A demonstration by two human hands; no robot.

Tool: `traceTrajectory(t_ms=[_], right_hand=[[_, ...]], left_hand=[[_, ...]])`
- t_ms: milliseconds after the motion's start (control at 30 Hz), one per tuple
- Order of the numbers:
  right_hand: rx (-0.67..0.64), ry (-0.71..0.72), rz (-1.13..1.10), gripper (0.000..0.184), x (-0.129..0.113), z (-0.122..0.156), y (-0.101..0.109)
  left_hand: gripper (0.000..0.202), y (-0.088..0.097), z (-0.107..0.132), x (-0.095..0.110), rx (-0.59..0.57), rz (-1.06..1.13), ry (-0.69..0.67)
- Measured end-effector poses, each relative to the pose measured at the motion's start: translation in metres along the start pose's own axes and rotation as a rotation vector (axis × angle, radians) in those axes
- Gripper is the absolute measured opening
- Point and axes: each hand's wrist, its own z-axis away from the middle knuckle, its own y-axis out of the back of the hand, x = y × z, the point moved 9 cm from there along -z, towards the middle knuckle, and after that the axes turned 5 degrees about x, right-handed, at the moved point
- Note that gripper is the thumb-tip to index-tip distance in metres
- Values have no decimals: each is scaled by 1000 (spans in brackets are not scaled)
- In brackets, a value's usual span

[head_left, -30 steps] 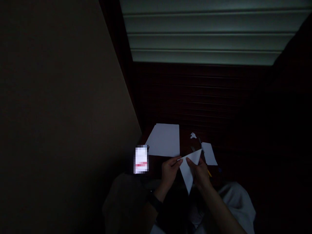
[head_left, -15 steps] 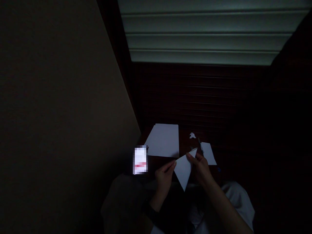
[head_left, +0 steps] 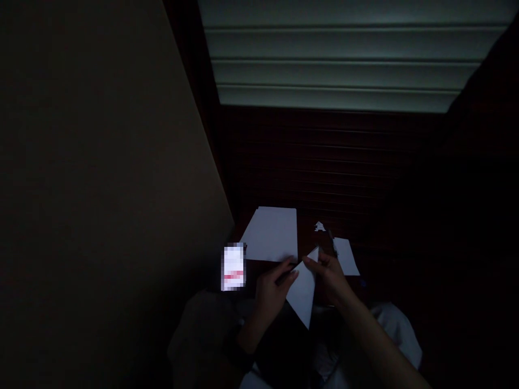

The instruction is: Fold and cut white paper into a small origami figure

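A folded white sheet of paper (head_left: 302, 294), shaped like a triangle with one point hanging down, is held up between my two hands over the near edge of the dark table. My left hand (head_left: 273, 289) pinches its upper left edge, thumb on the face toward me. Near the top corner, my right hand (head_left: 327, 273) grips the paper between thumb and fingers. Behind the hands a stack of white paper (head_left: 272, 233) lies on the table.
A lit phone screen (head_left: 233, 267), blurred out, is left of my hands. Right of them lie a smaller white sheet (head_left: 346, 256), a dark pen-like object (head_left: 333, 243) and a small folded paper piece (head_left: 320, 226). A wall (head_left: 121, 162) rises at left; slatted panels (head_left: 336, 75) stand behind.
The folded paper has turned and shifted slightly left, its lower point dropping a little. My left hand has slid further along its upper edge, and my right hand has moved slightly left.
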Motion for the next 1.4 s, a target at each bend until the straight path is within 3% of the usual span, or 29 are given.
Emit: traceTrajectory(t_ms=[100,433,800,1033,1233,1400], right_hand=[[-14,-6,3,29,-5,2,-7],[-23,17,28,25,-17,0,-9],[3,50,61,23,-27,-4,-4],[-36,68,151,26,-28,-2,-10],[6,116,210,28,-32,-1,-12],[-36,115,238,29,-35,-1,-15]], left_hand=[[32,-8,-4,6,-68,-7,-9],[26,-8,1,-3,-2,71,9],[27,-5,7,-6,-49,-10,-66],[29,-8,6,13,-80,-85,-128],[27,-10,0,19,-13,-71,-123],[24,-9,2,16,19,-61,-132]])
